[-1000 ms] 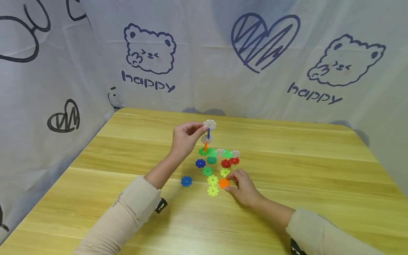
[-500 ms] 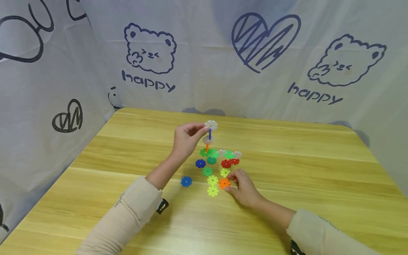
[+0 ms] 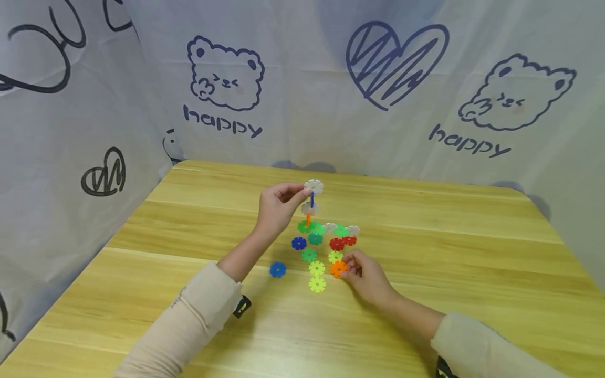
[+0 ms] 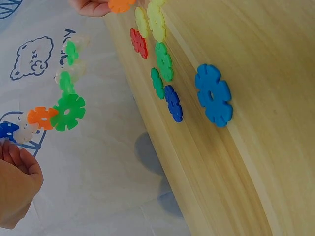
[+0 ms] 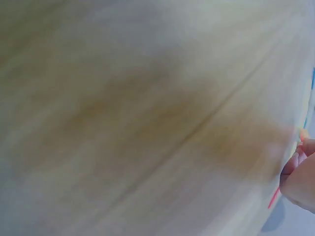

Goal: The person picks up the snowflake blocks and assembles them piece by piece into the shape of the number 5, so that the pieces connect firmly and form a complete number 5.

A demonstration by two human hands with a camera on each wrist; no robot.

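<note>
My left hand (image 3: 279,207) pinches a chain of joined, notched plastic discs near its top white disc (image 3: 314,186). Below that come a blue disc (image 3: 312,200) seen edge-on, another white one and an orange one, then a green disc (image 3: 304,227). From there a row of green and white discs runs to the right above the table. My right hand (image 3: 368,275) holds a loose orange disc (image 3: 337,269) between thumb and fingers. In the left wrist view, this orange disc (image 4: 121,5) is cut off by the top edge. The right wrist view is blurred.
On the wooden table (image 3: 425,247) lie several loose discs: a blue disc (image 3: 278,270) at left, a dark blue disc (image 3: 299,243), green ones, red discs (image 3: 337,244) and yellow discs (image 3: 317,284). A white cloth (image 3: 302,94) with drawings hangs behind the table.
The right fingers, earlier spread at the orange disc's edge, have closed on it, and the disc has shifted slightly right and up. The left hand and chain have drifted a little right.
</note>
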